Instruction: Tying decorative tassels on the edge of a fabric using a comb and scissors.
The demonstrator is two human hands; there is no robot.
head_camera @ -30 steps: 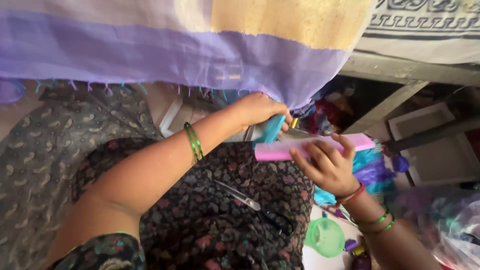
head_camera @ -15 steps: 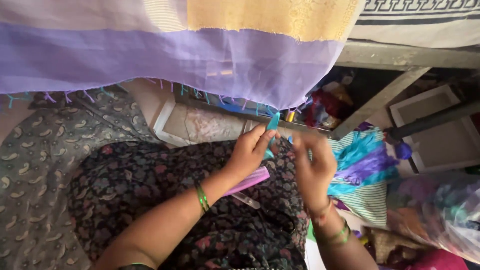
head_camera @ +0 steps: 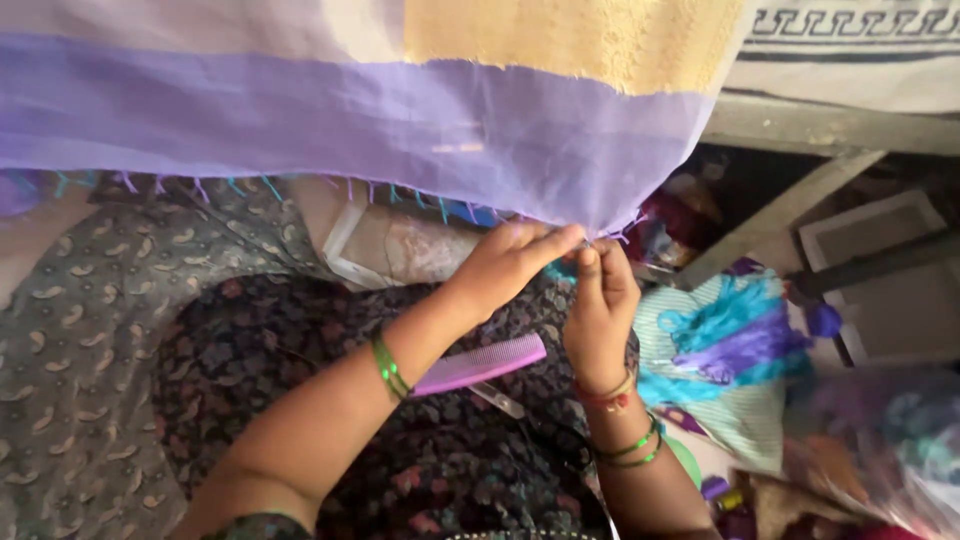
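A lilac sheer cloth (head_camera: 400, 120) with a yellow panel hangs across the top, with small teal and purple tassels along its lower edge. My left hand (head_camera: 505, 265) and my right hand (head_camera: 598, 300) meet at the cloth's lower right corner, fingers pinched on teal thread (head_camera: 562, 270) at the fringe. A pink comb (head_camera: 480, 365) lies on my lap, on dark floral fabric. A pair of scissors (head_camera: 500, 402) lies just below the comb.
Bundles of teal and purple thread (head_camera: 730, 335) lie on a striped cloth to the right. A white tray (head_camera: 880, 280) and wooden bars sit at the far right. A framed slab (head_camera: 400, 245) lies under the cloth. Clear plastic bags (head_camera: 880, 450) are at lower right.
A second ago my right hand held the pink comb; it now lies on my lap. Both hands rose to the cloth's corner and pinch the teal thread there.
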